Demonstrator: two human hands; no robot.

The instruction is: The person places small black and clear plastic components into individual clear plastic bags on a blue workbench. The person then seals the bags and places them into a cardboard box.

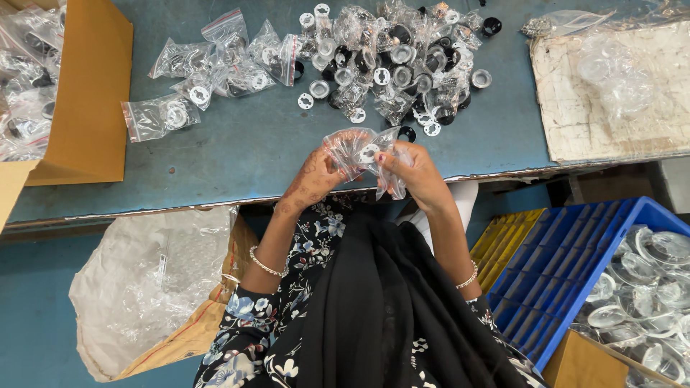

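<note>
Both hands, left (314,179) and right (411,172), grip one clear plastic bag (357,149); loose parts pile (392,61) at 12 o'clock on worktop (237,151).

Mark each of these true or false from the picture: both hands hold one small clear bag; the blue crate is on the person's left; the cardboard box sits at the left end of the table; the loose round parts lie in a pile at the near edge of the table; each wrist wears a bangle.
1. Both the left hand and the right hand hold one small clear bag. True.
2. The blue crate is on the person's left. False: it stands low on the right.
3. The cardboard box sits at the left end of the table. True.
4. The pile of round parts lies at the table's near edge. False: it lies toward the far edge.
5. Each wrist wears a bangle. True.
</note>
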